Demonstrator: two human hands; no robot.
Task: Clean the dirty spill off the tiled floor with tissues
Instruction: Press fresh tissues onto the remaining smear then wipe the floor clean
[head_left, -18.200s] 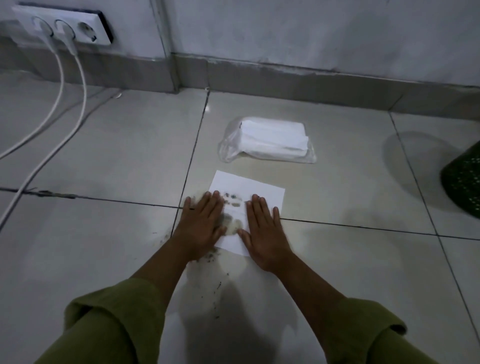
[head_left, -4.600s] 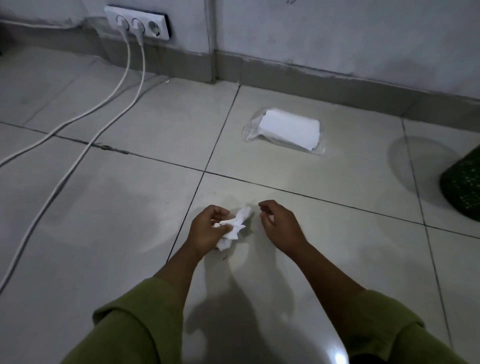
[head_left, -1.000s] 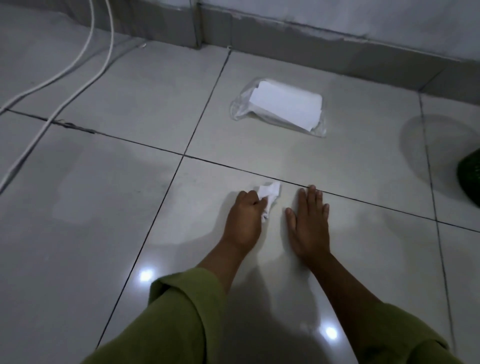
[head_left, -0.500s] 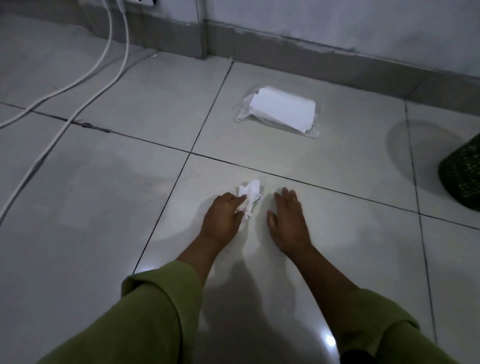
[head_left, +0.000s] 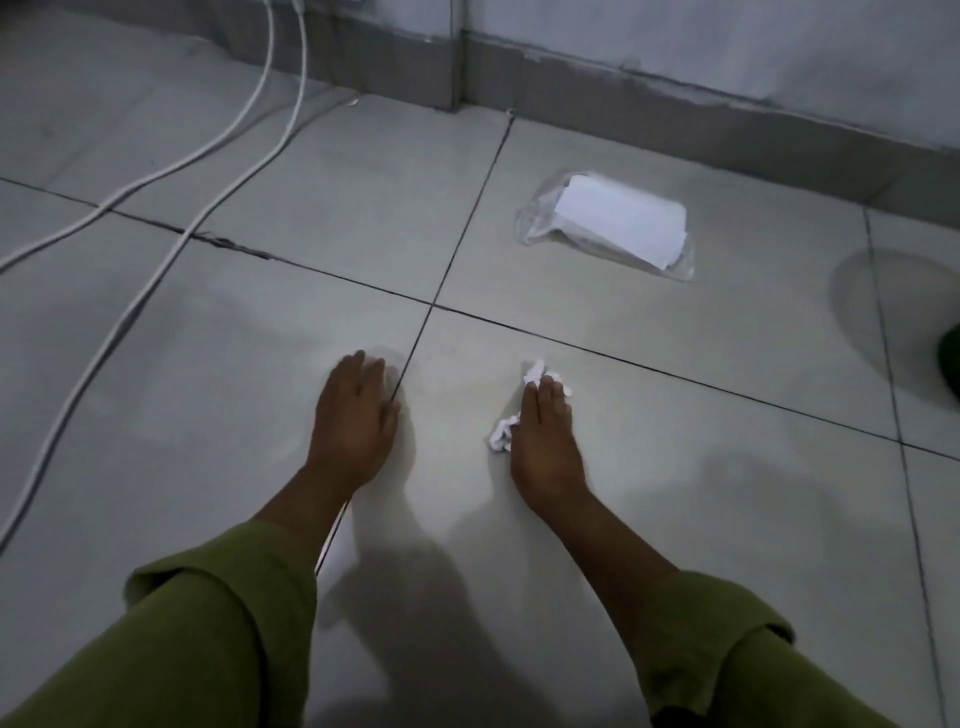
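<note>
My right hand (head_left: 545, 441) lies palm down on a crumpled white tissue (head_left: 502, 439), pressing it to the tiled floor (head_left: 675, 441). Bits of the tissue stick out past the fingertips and beside the thumb. About a hand's width to the left, my left hand (head_left: 353, 415) rests flat on the floor and holds nothing, its fingertips at a grout line. The tile between the hands shows only a faint pale smear, with no dark dirt visible. A clear plastic pack of white tissues (head_left: 618, 223) sits farther off to the right, near the wall.
Two white cables (head_left: 171, 228) run across the floor on the left, up towards the wall. A grey skirting (head_left: 675, 104) lines the far wall. A dark green object (head_left: 951, 358) shows at the right edge.
The crumpled tissue has passed from my left hand to my right hand. My left hand has moved away to the left and now lies flat and empty.
</note>
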